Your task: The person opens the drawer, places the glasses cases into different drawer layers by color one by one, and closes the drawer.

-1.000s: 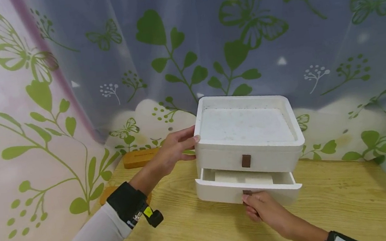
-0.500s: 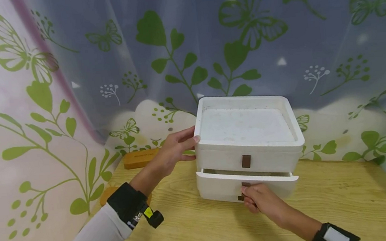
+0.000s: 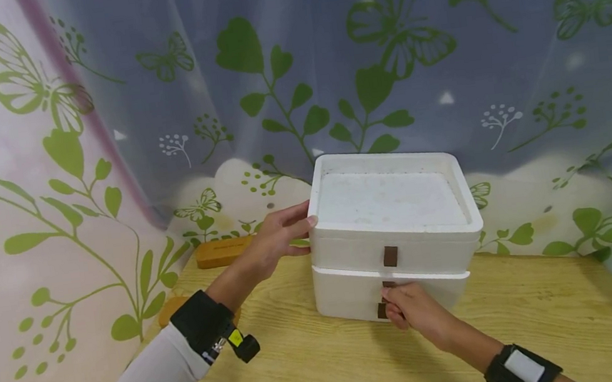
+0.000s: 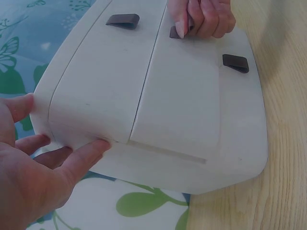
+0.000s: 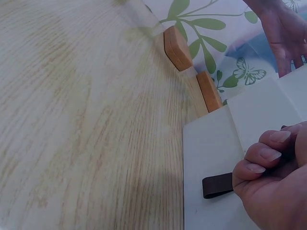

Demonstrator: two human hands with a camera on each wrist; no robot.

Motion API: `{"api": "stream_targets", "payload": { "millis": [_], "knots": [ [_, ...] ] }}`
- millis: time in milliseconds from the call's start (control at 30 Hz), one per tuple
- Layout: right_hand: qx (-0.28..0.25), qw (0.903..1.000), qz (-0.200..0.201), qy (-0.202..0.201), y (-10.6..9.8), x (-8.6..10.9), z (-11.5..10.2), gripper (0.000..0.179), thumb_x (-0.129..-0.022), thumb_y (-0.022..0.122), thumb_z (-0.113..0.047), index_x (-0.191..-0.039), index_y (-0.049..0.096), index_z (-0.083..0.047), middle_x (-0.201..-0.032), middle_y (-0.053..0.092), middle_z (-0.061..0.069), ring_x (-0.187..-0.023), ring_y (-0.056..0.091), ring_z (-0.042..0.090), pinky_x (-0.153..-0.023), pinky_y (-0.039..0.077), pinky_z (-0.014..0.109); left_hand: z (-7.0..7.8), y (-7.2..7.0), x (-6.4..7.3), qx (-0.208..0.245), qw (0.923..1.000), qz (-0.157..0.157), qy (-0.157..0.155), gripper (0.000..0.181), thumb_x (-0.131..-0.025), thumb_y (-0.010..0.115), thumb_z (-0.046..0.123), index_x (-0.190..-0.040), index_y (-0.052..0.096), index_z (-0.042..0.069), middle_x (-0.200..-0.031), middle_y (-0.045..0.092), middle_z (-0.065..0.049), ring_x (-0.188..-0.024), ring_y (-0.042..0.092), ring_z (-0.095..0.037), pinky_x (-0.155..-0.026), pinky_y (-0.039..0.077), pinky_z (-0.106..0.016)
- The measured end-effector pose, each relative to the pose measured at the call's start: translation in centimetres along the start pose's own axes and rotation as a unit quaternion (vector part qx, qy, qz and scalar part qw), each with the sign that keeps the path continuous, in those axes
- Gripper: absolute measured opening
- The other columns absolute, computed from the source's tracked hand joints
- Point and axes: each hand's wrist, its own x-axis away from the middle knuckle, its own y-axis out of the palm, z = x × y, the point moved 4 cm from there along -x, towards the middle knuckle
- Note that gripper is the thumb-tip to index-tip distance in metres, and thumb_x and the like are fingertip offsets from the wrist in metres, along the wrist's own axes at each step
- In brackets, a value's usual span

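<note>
A white drawer box (image 3: 341,247) with a shallow tray top stands on the table, brown pull tabs on its front. Against its left side rest the extended fingers of my left hand (image 3: 282,234), the thumb near the front corner. My right hand (image 3: 413,311) pinches the pull tab (image 3: 388,284) of the middle drawer (image 4: 175,96), fingers curled and partly hiding it. That drawer sits almost flush, its front standing slightly forward in the left wrist view. Above and below it are the top tab (image 4: 123,20) and the bottom tab (image 4: 235,63).
An orange-brown block (image 3: 222,251) lies at the back left of the wood-grain table (image 3: 303,368). A second orange-brown block (image 5: 178,48) lies nearer, partly behind the left forearm in the head view. Leaf-and-butterfly patterned cloth (image 3: 325,56) surrounds the table behind and at the sides.
The middle drawer has slid back into the box, from standing well out to almost flush. My right hand has moved inward with its tab. My left hand has stayed at the box's side.
</note>
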Motion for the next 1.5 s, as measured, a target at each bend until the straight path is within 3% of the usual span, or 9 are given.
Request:
{"api": "stream_targets", "payload": {
  "millis": [733, 933, 1100, 1200, 1300, 1500],
  "knots": [
    [-0.013, 0.9999, 0.002, 0.0, -0.3, -0.9, 0.0, 0.048, -0.112, 0.041, -0.022, -0.066, 0.037, -0.01, -0.06, 0.038, -0.004, -0.056, 0.032, 0.008, -0.054, 0.028, 0.021, -0.1, -0.1, 0.0, -0.007, 1.0, -0.001, 0.002, 0.059, -0.105, 0.062, 0.032, -0.16, 0.042, 0.022, -0.158, 0.053, -0.006, -0.135, 0.06, -0.038, -0.104, 0.055, -0.058],
    [0.054, 0.998, 0.026, 0.019, -0.4, -0.2, -0.2, 0.056, -0.112, 0.044, -0.035, -0.062, 0.042, -0.01, -0.055, 0.041, -0.002, -0.053, 0.033, 0.012, -0.053, 0.032, 0.026, -0.1, -0.1, 0.0, -0.008, 1.0, 0.002, -0.001, 0.059, -0.105, 0.062, 0.032, -0.16, 0.043, 0.022, -0.157, 0.054, -0.006, -0.134, 0.061, -0.036, -0.103, 0.056, -0.057],
    [0.125, 0.991, 0.02, 0.044, -0.7, 0.9, -0.2, 0.057, -0.11, 0.048, -0.044, -0.064, 0.052, -0.01, -0.056, 0.046, -0.003, -0.053, 0.041, 0.013, -0.053, 0.038, 0.027, -0.1, -0.1, 0.0, -0.007, 1.0, -0.002, 0.001, 0.059, -0.105, 0.062, 0.032, -0.16, 0.043, 0.022, -0.157, 0.053, -0.006, -0.135, 0.06, -0.036, -0.103, 0.056, -0.057],
    [0.148, 0.9886, 0.001, 0.029, -0.7, 1.8, -0.8, 0.05, -0.108, 0.053, -0.042, -0.072, 0.061, -0.008, -0.064, 0.054, -0.001, -0.059, 0.05, 0.013, -0.056, 0.046, 0.028, -0.1, -0.1, 0.0, -0.006, 1.0, -0.002, 0.002, 0.059, -0.105, 0.062, 0.032, -0.16, 0.043, 0.022, -0.158, 0.053, -0.006, -0.135, 0.06, -0.036, -0.103, 0.056, -0.057],
    [0.188, 0.982, -0.011, -0.012, -0.8, 2.9, -2.3, 0.042, -0.106, 0.057, -0.041, -0.083, 0.069, -0.008, -0.075, 0.064, 0.001, -0.07, 0.059, 0.014, -0.063, 0.053, 0.028, -0.1, -0.1, 0.0, -0.008, 1.0, -0.002, 0.004, 0.059, -0.105, 0.061, 0.032, -0.16, 0.042, 0.022, -0.158, 0.053, -0.006, -0.135, 0.06, -0.036, -0.103, 0.056, -0.057],
    [0.281, 0.9541, 0.025, -0.1, -1.9, 5.2, -6.1, 0.03, -0.105, 0.06, -0.04, -0.108, 0.076, -0.014, -0.099, 0.076, -0.001, -0.088, 0.069, 0.011, -0.073, 0.056, 0.026, -0.3, -0.1, -0.1, -0.01, 0.9999, -0.003, 0.004, 0.059, -0.105, 0.062, 0.033, -0.16, 0.042, 0.022, -0.158, 0.053, -0.006, -0.135, 0.06, -0.036, -0.103, 0.056, -0.057]
  ]
}}
